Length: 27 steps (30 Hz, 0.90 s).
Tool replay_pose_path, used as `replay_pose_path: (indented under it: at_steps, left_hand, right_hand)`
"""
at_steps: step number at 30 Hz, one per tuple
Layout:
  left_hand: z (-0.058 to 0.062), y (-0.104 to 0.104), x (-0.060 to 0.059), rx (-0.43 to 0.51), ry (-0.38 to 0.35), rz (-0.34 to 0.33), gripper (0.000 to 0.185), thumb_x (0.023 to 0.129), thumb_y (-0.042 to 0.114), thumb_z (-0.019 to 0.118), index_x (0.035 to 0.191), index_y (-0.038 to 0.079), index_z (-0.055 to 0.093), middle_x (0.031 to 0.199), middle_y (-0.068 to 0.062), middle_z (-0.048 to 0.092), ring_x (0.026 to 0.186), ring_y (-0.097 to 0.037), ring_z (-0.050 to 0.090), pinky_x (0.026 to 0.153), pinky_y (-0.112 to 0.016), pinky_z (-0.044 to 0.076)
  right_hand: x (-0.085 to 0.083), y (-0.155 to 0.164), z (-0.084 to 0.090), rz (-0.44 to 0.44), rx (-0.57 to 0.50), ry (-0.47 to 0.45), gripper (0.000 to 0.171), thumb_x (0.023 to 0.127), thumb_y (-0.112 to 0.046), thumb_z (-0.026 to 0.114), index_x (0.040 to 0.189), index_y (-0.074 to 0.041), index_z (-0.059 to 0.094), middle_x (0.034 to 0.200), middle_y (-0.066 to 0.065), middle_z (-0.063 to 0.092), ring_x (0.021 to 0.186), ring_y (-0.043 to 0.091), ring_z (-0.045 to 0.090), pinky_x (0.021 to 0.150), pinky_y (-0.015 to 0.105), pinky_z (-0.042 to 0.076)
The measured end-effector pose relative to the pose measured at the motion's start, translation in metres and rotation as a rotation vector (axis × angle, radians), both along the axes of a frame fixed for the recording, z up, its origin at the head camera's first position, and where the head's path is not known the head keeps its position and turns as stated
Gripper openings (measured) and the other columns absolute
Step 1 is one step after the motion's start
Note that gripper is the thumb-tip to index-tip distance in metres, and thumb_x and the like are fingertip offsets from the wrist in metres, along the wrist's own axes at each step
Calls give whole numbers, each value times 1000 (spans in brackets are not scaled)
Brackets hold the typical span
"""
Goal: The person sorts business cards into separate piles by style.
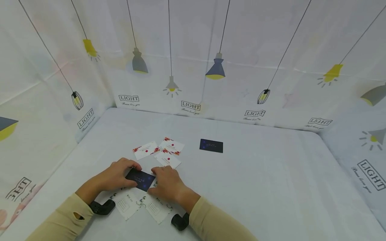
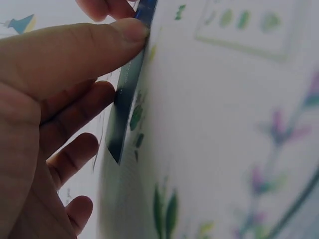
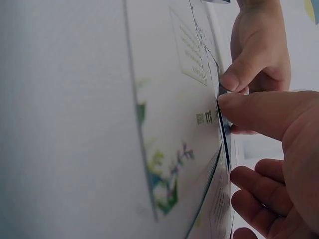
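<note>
Both hands, left hand (image 1: 116, 175) and right hand (image 1: 167, 184), pinch the dark card (image 1: 140, 179) with curled fingers (image 2: 130, 29).

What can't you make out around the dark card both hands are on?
- Print on the dark card: too small in head view, edge-on in both wrist views.
- Floral cards beneath: partly covered by left hand and right hand.
- Wrist views: blurred, too close.
</note>
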<state>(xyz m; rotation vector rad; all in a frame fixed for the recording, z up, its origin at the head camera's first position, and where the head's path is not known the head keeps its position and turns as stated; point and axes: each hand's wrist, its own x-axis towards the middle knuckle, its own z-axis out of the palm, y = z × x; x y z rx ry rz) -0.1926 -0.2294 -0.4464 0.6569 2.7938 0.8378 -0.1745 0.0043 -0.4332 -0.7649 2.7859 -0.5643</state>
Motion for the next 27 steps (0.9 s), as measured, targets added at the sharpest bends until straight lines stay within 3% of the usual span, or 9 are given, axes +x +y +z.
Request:
replay_pose_path:
  at_steps: [7,15,27]
  left_hand:
    - [-3,1,-2,22,6,3,35,81,27,83,110,16,67,112,1,59,109,-25,50,93,-54,40]
    - [4,0,1,-26,-39,-13,45,76,25,86,114,16,65,117,-1,59,113,-27,49,95,-57,37]
    - [4,2,4,-16,-15,-2,40,77,26,84,110,16,65,112,1,58,108,-25,50,92,-54,37]
  right_hand:
    - [-1,0,-2,8,18,17,64,87,-41,75,141,-12,55,134,2,60,123,21,51,103,37,39]
    - [-2,-1,-4,-6,18,51,60,89,-41,74,139,-13,57,131,-1,63,117,19,53,100,35,41]
    - [-2,0,-3,-19,16,47,62,89,-42,74,141,-14,55,133,0,61,116,20,53,100,38,41]
